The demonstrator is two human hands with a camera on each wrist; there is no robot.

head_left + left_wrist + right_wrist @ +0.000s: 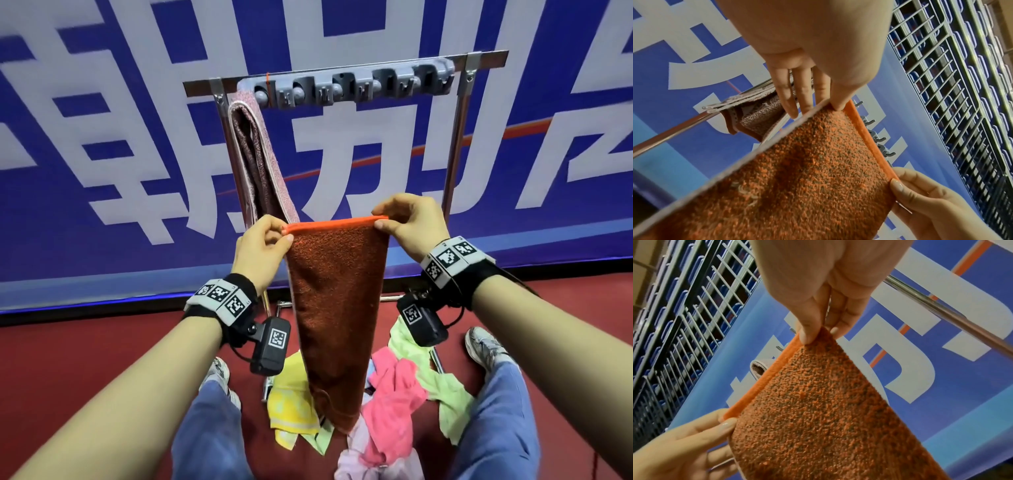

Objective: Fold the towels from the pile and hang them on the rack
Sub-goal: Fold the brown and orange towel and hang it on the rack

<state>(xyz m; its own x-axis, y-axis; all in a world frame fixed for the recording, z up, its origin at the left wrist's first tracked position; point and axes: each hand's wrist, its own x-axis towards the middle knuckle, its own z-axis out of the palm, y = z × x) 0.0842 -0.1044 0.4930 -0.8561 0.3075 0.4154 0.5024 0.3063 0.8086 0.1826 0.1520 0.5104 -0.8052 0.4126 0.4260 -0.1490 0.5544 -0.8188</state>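
Observation:
An orange-brown towel (337, 308) hangs straight down in front of me, held up by its orange top hem. My left hand (265, 245) pinches the hem's left corner, and my right hand (407, 219) pinches the right corner. The left wrist view shows the towel (807, 170) with my left hand (830, 104) on its corner; the right wrist view shows the towel (818, 402) pinched by my right hand (818, 335). Behind stands the metal rack (459, 137), with a folded pinkish-brown towel (257, 161) draped over its left end. The pile of towels (394, 387) lies on the floor below.
A grey hook strip (349, 85) runs along the rack's top bar. A blue banner with large white characters (102, 137) fills the background. The floor (68, 359) is red. My shoes (483, 346) and jeans flank the pile, which holds yellow, green and pink cloths.

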